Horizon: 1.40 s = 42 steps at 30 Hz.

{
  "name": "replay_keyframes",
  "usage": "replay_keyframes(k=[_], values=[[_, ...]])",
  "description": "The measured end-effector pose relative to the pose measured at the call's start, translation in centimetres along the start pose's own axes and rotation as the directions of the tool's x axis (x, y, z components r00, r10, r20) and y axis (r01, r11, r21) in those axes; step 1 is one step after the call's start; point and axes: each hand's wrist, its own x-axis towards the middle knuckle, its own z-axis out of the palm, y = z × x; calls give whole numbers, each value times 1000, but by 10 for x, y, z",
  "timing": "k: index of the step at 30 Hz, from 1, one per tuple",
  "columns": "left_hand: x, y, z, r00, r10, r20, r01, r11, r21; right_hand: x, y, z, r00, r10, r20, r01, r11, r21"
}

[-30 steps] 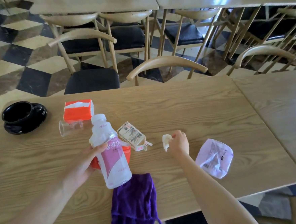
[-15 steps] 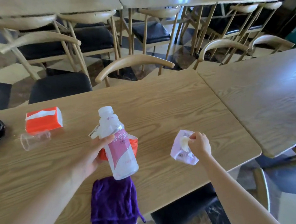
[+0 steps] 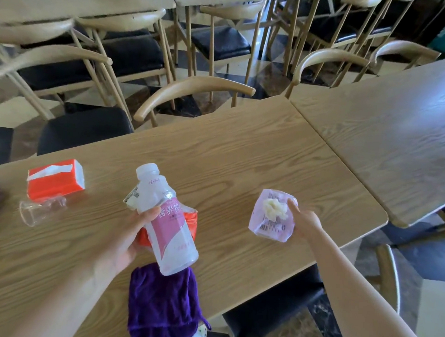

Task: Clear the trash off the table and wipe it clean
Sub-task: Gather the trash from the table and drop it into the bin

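Table (image 3: 243, 156): pale wood-grain, smooth, faint sheen. Bottle (image 3: 171, 230): frosted plastic, glossy pink label. Cloth (image 3: 162, 303): purple, plush pile (towelling, by the look). Wrapper (image 3: 267, 228): crinkled lilac film. Tissue wad (image 3: 275, 210): crumpled white paper.

Forearms (image 3: 365, 296), left hand (image 3: 128, 238) and right hand (image 3: 304, 222) are bare.
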Motion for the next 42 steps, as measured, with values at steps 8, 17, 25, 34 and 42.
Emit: replay_keyframes(k=[8, 17, 25, 34, 42], values=[[-2, -7, -13, 990, 77, 116, -82, 996, 31, 5, -5, 13, 994, 55, 93, -78, 959, 272], [1, -18, -29, 975, 99, 197, -115, 991, 69, -2, -19, 27, 997, 41, 72, -56, 977, 207], [3, -27, -47, 974, 128, 189, -133, 991, 12, -14, -30, 33, 997, -35, 72, 5, 924, 383], [-1, -18, -46, 966, 162, 202, -151, 986, -65, -109, -106, 1, 715, -552, 429, 137, 713, 688], [-13, -9, -37, 943, 237, 232, -187, 957, -221, -188, -152, 66, 729, -596, 337, 517, 802, 299]])
